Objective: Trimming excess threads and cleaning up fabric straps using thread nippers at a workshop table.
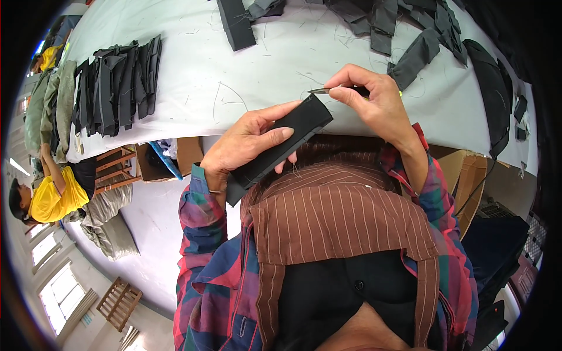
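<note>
My left hand (pixel 253 139) grips a long, folded strip of black fabric (pixel 287 139), thumb on top and fingers underneath. The strip slants up to the right over the table's near edge. Between thumb and fingers of my right hand (pixel 374 102) is a small pair of thread snips (pixel 319 91), with a pointed metal blade and a dark handle. Its tip is close to the upper end of the strip; whether it touches cannot be made out. Loose threads hang below the strip, near my left fingertips.
On the white-covered table (pixel 193 76) a row of dark fabric pieces (pixel 120 88) lies at the left. More dark pieces (pixel 383 26) are heaped at the far right, beside a black bag-like item (pixel 489 96). Loose threads are scattered about. A person in yellow (pixel 58 196) works at the left.
</note>
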`<action>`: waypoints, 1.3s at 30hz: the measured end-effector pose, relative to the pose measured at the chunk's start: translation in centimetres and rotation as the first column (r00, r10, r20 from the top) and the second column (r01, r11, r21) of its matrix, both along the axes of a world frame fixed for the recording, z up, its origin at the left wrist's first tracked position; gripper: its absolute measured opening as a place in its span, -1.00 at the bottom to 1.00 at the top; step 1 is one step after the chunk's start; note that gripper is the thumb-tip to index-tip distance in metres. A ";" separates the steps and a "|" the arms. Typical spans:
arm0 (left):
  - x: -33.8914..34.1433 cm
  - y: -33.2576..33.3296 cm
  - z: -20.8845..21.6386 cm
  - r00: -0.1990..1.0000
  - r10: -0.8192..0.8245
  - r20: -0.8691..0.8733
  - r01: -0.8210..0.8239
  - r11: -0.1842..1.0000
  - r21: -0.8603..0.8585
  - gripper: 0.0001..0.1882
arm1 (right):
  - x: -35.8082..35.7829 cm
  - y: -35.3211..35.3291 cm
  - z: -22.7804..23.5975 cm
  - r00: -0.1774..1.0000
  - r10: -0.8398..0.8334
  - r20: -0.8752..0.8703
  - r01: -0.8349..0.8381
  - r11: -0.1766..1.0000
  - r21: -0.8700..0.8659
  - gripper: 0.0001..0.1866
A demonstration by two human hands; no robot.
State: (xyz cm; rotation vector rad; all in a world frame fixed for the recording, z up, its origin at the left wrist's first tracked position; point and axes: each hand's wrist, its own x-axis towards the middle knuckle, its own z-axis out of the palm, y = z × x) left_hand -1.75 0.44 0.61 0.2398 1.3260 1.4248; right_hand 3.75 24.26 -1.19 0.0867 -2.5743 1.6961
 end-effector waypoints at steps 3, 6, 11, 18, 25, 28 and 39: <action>0.1 0.1 -0.1 1.000 0.005 -0.010 -0.005 1.000 -0.003 -0.48 | 0.0 0.1 0.0 0.999 -0.009 -0.037 0.010 1.000 0.026 -0.85; -0.1 0.1 -0.3 1.000 -0.004 0.002 0.003 1.000 0.019 -0.47 | 0.1 0.0 -0.5 0.996 -0.084 0.002 0.084 0.990 -0.113 -0.83; -0.4 1.0 -0.4 0.998 -0.015 -0.064 0.017 1.000 0.022 -0.48 | 0.2 -1.4 -0.4 0.995 -0.083 0.053 0.088 0.991 -0.098 -0.81; 0.2 2.3 -1.4 0.995 0.087 -0.047 -0.080 0.989 0.127 -0.43 | -2.3 1.3 -1.1 0.989 -0.138 0.048 0.146 0.961 -0.236 -0.81; 1.9 1.4 -2.4 0.967 0.130 0.217 -0.190 0.940 0.282 -0.35 | -5.4 3.6 -3.6 0.956 -0.292 -0.014 0.283 0.935 -0.215 -0.81; 2.4 1.9 -2.6 0.970 0.173 0.168 -0.219 0.926 0.308 -0.32 | -5.5 2.4 -3.4 0.910 -0.390 -0.142 0.394 0.919 0.006 -0.81; 1.9 2.4 -3.2 0.928 0.336 0.158 -0.370 0.875 0.311 -0.24 | 0.6 -2.2 -0.9 0.929 -0.094 -0.358 0.211 0.930 0.301 -0.84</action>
